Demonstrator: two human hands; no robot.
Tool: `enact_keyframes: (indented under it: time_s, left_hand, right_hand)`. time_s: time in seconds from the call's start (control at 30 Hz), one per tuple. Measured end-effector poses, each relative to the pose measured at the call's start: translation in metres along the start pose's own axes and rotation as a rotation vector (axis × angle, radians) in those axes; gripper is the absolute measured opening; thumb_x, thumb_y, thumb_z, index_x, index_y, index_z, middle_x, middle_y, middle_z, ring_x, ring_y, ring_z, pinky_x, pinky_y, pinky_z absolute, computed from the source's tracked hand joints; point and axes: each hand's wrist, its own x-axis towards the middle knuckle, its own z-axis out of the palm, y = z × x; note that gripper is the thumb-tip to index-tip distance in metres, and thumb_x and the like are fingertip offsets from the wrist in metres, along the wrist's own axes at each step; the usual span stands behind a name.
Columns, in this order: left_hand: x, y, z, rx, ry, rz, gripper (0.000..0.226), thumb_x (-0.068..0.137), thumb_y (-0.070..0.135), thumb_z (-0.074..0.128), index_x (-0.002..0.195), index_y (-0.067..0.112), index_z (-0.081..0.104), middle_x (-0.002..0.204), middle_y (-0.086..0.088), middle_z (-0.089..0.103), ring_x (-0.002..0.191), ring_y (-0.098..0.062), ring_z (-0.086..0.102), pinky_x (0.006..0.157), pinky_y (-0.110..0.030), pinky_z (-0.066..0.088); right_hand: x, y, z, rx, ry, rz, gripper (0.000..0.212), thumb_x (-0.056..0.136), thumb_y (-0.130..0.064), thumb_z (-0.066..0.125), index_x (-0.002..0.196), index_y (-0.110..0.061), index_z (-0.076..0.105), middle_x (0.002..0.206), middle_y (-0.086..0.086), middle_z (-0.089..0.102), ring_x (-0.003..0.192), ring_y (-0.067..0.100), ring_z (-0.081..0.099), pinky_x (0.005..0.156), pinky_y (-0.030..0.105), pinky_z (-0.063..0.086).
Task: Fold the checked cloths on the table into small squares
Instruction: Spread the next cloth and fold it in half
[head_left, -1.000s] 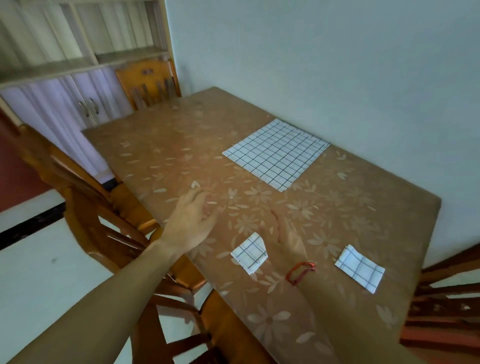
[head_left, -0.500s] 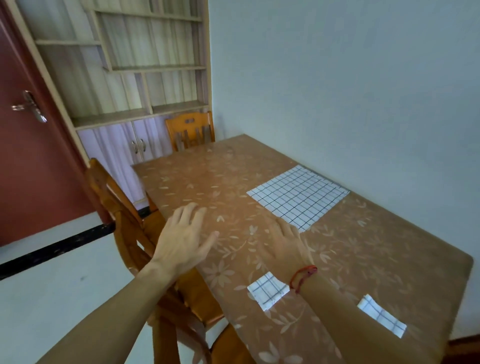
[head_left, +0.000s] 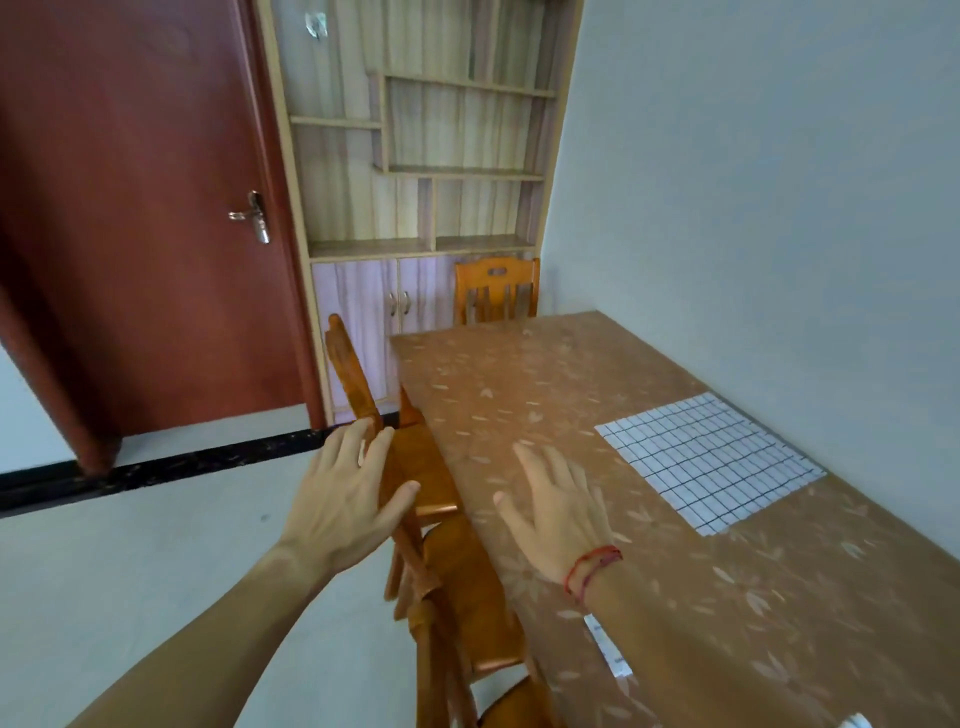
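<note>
A white checked cloth (head_left: 706, 460) lies spread flat on the brown flowered table (head_left: 530, 379), near the wall. Close to the front edge, a small folded cloth (head_left: 607, 649) shows only as a sliver beside my right forearm. Another white scrap (head_left: 854, 721) peeks in at the bottom right corner. My right hand (head_left: 558, 506), a red string at its wrist, hovers over the table left of the spread cloth with straight fingers and holds nothing. My left hand (head_left: 345, 493) is spread in the air over a chair, beyond the table's left edge, also holding nothing.
Orange wooden chairs (head_left: 436, 519) stand along the table's left side, and another chair (head_left: 496, 291) stands at its far end. A shelf cabinet (head_left: 415, 208) and a red door (head_left: 156, 218) lie beyond. The pale wall (head_left: 753, 182) borders the table's right side.
The view has swung up and left, so the door and shelves appear and the folded cloths slip to the bottom edge. Both hands stay open, now further left of the spread cloth.
</note>
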Motion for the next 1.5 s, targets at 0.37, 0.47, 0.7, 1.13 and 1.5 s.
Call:
enact_keyframes:
  time_s: [0.37, 0.47, 0.7, 1.13, 1.5]
  left_hand:
    - [0.000, -0.162, -0.015, -0.030, 0.025, -0.083, 0.074, 0.088, 0.062, 0.037, 0.137, 0.009, 0.050, 0.140, -0.012, 0.048, 0.128, -0.030, 0.044, 0.103, -0.045, 0.042]
    - [0.007, -0.188, -0.023, -0.001, 0.031, -0.070, 0.071, 0.087, 0.061, 0.037, 0.133, 0.009, 0.050, 0.134, -0.014, 0.051, 0.122, -0.031, 0.048, 0.095, -0.046, 0.046]
    - [0.039, -0.223, -0.011, 0.005, 0.013, -0.091, 0.071, 0.087, 0.062, 0.031, 0.135, 0.012, 0.045, 0.138, -0.014, 0.049, 0.127, -0.032, 0.045, 0.102, -0.046, 0.044]
    - [0.204, -0.234, 0.068, -0.028, -0.046, 0.002, 0.064, 0.089, 0.060, 0.034, 0.129, 0.013, 0.050, 0.133, -0.012, 0.050, 0.124, -0.030, 0.045, 0.097, -0.045, 0.043]
    - [0.372, -0.178, 0.139, -0.080, -0.130, 0.219, 0.077, 0.088, 0.068, 0.027, 0.142, 0.015, 0.039, 0.143, -0.011, 0.041, 0.132, -0.031, 0.039, 0.105, -0.048, 0.040]
  right_hand:
    - [0.066, -0.156, 0.049, -0.087, -0.057, -0.018, 0.061, 0.094, -0.060, 0.030, 0.149, -0.036, 0.018, 0.155, 0.003, 0.026, 0.138, 0.026, 0.028, 0.109, 0.046, 0.028]
    - [0.077, -0.180, 0.055, -0.080, -0.071, -0.031, 0.060, 0.094, -0.059, 0.030, 0.148, -0.035, 0.019, 0.154, 0.003, 0.026, 0.137, 0.027, 0.029, 0.109, 0.048, 0.028]
    - [0.118, -0.197, 0.072, -0.102, -0.025, -0.019, 0.059, 0.094, -0.058, 0.032, 0.147, -0.034, 0.022, 0.150, 0.002, 0.032, 0.132, 0.025, 0.034, 0.108, 0.047, 0.030]
    - [0.264, -0.145, 0.124, -0.097, -0.001, 0.090, 0.060, 0.093, -0.061, 0.029, 0.147, -0.035, 0.022, 0.151, 0.002, 0.032, 0.136, 0.026, 0.033, 0.111, 0.051, 0.028]
    - [0.352, -0.029, 0.123, -0.150, 0.099, 0.414, 0.078, 0.078, -0.072, 0.023, 0.144, -0.033, 0.035, 0.135, 0.006, 0.050, 0.116, 0.030, 0.052, 0.095, 0.052, 0.040]
